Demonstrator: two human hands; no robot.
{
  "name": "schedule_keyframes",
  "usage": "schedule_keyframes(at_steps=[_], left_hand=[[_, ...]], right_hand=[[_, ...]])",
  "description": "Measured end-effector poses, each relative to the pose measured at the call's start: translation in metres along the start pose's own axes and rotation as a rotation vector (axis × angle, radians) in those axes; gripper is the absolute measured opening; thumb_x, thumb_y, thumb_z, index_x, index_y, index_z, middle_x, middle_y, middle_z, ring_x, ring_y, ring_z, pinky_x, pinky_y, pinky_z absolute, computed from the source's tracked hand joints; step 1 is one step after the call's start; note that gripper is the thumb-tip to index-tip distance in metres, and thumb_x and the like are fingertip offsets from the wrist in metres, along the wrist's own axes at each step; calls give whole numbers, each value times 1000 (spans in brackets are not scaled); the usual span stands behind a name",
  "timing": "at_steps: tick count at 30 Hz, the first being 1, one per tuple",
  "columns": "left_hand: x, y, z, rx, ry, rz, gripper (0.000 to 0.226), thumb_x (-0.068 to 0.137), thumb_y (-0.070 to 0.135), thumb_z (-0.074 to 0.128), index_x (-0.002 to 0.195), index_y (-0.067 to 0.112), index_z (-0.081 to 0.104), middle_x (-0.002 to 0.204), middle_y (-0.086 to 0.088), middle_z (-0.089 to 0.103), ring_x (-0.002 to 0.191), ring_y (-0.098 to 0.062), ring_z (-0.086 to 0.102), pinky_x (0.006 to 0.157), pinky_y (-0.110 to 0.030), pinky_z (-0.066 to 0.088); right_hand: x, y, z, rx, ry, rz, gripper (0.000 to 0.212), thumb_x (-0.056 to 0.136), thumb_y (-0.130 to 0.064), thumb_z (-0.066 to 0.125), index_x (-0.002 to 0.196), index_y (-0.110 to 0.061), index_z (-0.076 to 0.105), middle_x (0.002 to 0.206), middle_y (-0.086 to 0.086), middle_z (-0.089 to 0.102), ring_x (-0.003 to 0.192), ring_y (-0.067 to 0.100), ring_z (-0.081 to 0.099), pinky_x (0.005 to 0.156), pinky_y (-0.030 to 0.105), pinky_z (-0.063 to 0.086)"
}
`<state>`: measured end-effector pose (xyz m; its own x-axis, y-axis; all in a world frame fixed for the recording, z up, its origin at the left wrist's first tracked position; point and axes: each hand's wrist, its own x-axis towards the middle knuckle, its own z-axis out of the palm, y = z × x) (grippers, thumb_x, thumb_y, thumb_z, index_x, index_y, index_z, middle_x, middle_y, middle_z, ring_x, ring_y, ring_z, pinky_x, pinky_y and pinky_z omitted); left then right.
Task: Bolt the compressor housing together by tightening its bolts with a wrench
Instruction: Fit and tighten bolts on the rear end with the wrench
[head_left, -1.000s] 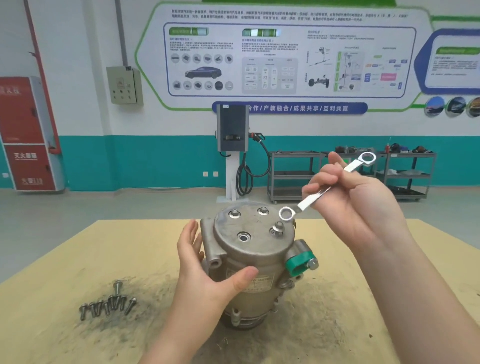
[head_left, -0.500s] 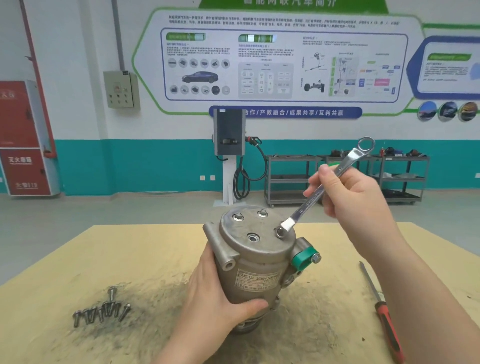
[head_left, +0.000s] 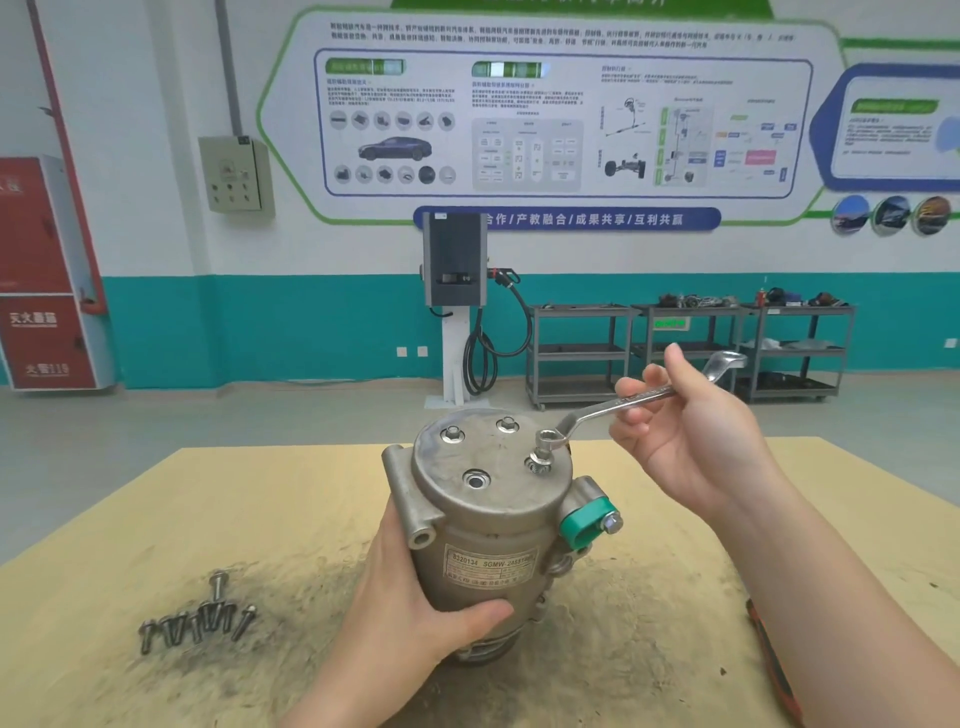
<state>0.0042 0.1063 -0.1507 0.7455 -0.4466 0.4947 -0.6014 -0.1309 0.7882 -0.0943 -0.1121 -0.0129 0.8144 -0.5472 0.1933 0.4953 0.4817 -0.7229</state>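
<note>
Right hand (head_left: 696, 431) gripping silver ring wrench (head_left: 618, 408) over raised bolt (head_left: 543, 457) atop grey cylindrical metal compressor housing (head_left: 493, 525), left hand (head_left: 415, 597) clasping its side.

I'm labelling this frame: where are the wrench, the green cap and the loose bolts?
wrench (head_left: 618, 408), head view, on its shank.
green cap (head_left: 584, 521), head view, on its front face.
loose bolts (head_left: 200, 621), head view, middle of the row.

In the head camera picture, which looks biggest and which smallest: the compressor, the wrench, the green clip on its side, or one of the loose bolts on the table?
1. compressor housing
2. wrench
3. green clip and one loose bolt: these look much alike in size, and the bolt lies nearer the camera, so I would not rank them.
</note>
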Motion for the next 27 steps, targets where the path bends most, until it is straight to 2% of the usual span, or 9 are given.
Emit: schedule_keyframes(at_steps=[4, 10, 13, 16, 19, 21, 23, 25, 27], left_hand=[[1, -3, 0, 10, -3, -13, 117, 45, 67, 85, 146, 50, 28, 135, 28, 43, 133, 3, 38, 111, -39, 40], [2, -5, 0, -71, -46, -39, 119, 43, 75, 86, 145, 54, 28, 139, 22, 53, 131, -9, 50, 106, -46, 46], [3, -4, 0, -84, -58, -19, 116, 44, 73, 87, 143, 56, 29, 141, 21, 51, 133, -8, 48, 105, -38, 47], [3, -7, -2, -115, -84, -40, 115, 45, 67, 90, 143, 52, 32, 140, 17, 54, 129, -10, 53, 100, -31, 51], [2, -9, -4, -99, -71, -45, 105, 43, 61, 89, 135, 48, 39, 131, 16, 59, 122, -5, 56, 86, -12, 49], [2, -8, -6, -87, -67, -57, 101, 44, 58, 88, 132, 47, 41, 128, 13, 60, 120, -6, 57, 85, -13, 49], [1, -7, -8, -83, -70, -69, 100, 46, 55, 88, 133, 46, 40, 128, 8, 61, 121, -9, 57, 92, -24, 52], [0, -4, -8, -66, -65, -63, 97, 48, 52, 89, 131, 47, 39, 126, 3, 63, 122, -15, 58, 98, -37, 51], [-1, -4, -8, -53, -61, -52, 96, 50, 46, 90, 130, 49, 38, 128, 1, 62, 123, -17, 57, 99, -42, 50]], right_hand=[[3, 5, -3, -34, -49, -55, 30, 101, -34, 45, 85, -10, 49, 61, 9, 61, 44, 14, 49, 44, 23, 45], [2, 10, -6, -87, -68, -237, 33, 104, -34, 37, 81, -14, 48, 56, 5, 59, 38, 16, 44, 39, 22, 36], [1, 23, -10, -7, 6, -309, 34, 105, -31, 35, 77, -16, 47, 54, 4, 57, 35, 17, 41, 38, 21, 34], [2, 34, -11, 78, 62, -227, 35, 105, -32, 37, 75, -15, 47, 55, 3, 55, 35, 15, 39, 39, 20, 32], [-1, 43, -10, 149, 74, -233, 39, 104, -32, 38, 69, -17, 46, 53, 2, 54, 35, 15, 38, 40, 19, 31], [-8, 49, -7, 185, 53, -371, 46, 102, -31, 39, 58, -19, 46, 48, 3, 52, 35, 17, 38, 41, 18, 33], [-18, 53, -1, 102, -17, -592, 47, 97, -31, 40, 51, -22, 47, 45, 3, 51, 38, 18, 41, 43, 20, 35], [-29, 53, 4, -144, -160, -889, 42, 93, -26, 40, 53, -27, 52, 47, 2, 53, 42, 20, 43, 45, 24, 36], [-41, 51, 8, -458, -371, -1201, 41, 96, -22, 41, 58, -20, 56, 51, 6, 50, 43, 22, 42, 41, 31, 33]])
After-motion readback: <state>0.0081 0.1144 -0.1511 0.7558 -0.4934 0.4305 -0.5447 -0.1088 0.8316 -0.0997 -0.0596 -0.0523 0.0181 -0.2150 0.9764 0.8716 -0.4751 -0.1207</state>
